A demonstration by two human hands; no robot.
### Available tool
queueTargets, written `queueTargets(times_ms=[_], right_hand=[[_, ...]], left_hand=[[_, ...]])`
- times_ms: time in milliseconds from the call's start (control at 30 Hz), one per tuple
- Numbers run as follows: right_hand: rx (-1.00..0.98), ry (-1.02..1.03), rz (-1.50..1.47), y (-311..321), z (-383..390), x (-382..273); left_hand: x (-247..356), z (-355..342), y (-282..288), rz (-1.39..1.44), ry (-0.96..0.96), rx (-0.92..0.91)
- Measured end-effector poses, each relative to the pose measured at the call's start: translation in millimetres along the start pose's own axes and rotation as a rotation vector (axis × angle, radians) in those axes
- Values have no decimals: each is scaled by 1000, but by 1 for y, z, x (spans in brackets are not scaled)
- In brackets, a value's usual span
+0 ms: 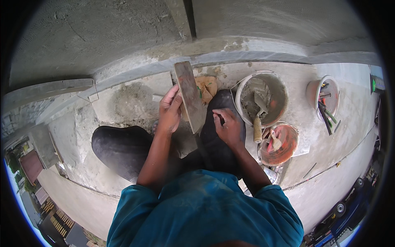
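Note:
My left hand [170, 110] is closed on a plastering float [190, 96], a long, flat, cement-stained board held tilted upright before my knees. Its grip side is hidden by my fingers. My right hand [227, 126] is over my right knee, thumb and forefinger curled into a pinch; whatever they hold, if anything, is too small to make out. Just right of that knee stands a white bucket [282, 88] with grey mortar inside. A trowel [258, 127] with a wooden handle leans in it, blade in the mortar.
An orange, mortar-stained bowl [290, 150] with a brush-like tool sits nearer me. Farther right, a white pail [312, 92] holds several hand tools. A crumpled brown paper bag [209, 85] lies behind the float. The plastered wall [123, 37] rises ahead, with a ledge [230, 57] along its foot.

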State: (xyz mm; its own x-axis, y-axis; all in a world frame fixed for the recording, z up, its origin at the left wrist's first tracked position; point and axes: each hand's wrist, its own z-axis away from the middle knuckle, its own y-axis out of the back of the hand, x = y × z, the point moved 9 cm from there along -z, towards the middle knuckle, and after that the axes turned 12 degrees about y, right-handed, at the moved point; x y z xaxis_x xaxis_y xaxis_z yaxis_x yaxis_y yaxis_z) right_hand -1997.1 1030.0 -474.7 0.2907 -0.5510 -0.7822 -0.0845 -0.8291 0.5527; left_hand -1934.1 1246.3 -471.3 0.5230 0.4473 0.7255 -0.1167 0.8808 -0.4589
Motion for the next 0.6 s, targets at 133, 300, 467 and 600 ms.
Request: queueTargets(times_ms=[133, 300, 467, 600], right_hand=[[93, -55, -21, 29, -6, -17], [200, -205, 326, 139, 34, 18], [134, -422, 548, 211, 122, 71], [29, -739, 763, 243, 179, 83]], left_hand=[[-21, 11, 10, 287, 150, -98], [-53, 18, 31, 496, 290, -50], [-68, 10, 27, 681, 326, -108], [-60, 3, 46, -54, 102, -173]])
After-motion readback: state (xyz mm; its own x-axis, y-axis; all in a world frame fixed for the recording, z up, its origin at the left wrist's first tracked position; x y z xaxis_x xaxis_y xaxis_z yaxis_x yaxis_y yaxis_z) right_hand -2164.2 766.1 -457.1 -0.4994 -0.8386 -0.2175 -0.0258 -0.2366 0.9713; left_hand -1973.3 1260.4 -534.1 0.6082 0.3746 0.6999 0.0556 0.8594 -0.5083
